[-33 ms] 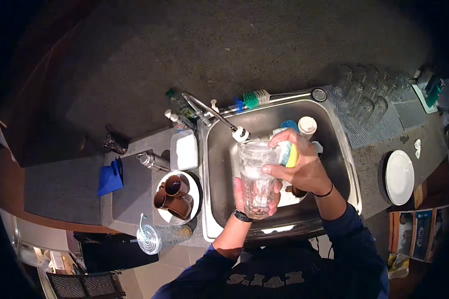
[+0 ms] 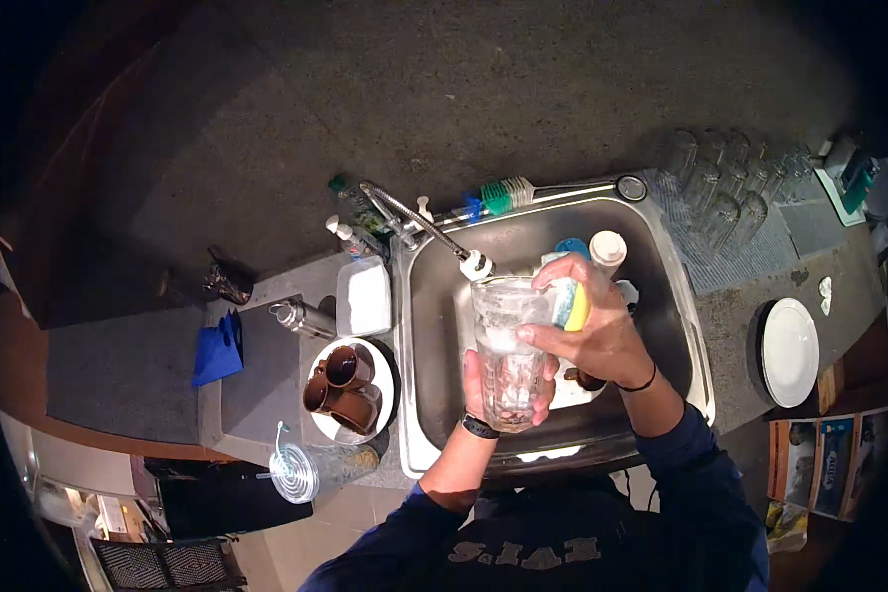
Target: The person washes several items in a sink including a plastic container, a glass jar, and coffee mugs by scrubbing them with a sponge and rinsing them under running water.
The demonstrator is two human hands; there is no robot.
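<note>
Over the sink [image 2: 434, 326], my left hand [image 2: 476, 400] wraps round the lower part of a large clear glass [image 2: 508, 370], which tilts with its mouth toward the tap. White foam clings to the glass. My right hand [image 2: 612, 340] grips a yellow sponge [image 2: 577, 309] with a pale blue-white side, close to the glass rim; thumb and fingers reach to the glass. The flexible tap [image 2: 476, 264] ends right beside the glass's mouth. Behind my right hand, a white-lidded container [image 2: 608, 249], a blue round item [image 2: 572, 249] and partly hidden dishes lie in the sink.
Left of the sink are brown mugs [image 2: 350, 365] on a white plate [image 2: 389, 380], a white tub [image 2: 367, 296], a metal bottle [image 2: 304, 318] and a lidded tumbler [image 2: 306, 472]. On the right, several glasses [image 2: 725, 192] stand on a striped cloth [image 2: 720, 266], near a white plate [image 2: 791, 352].
</note>
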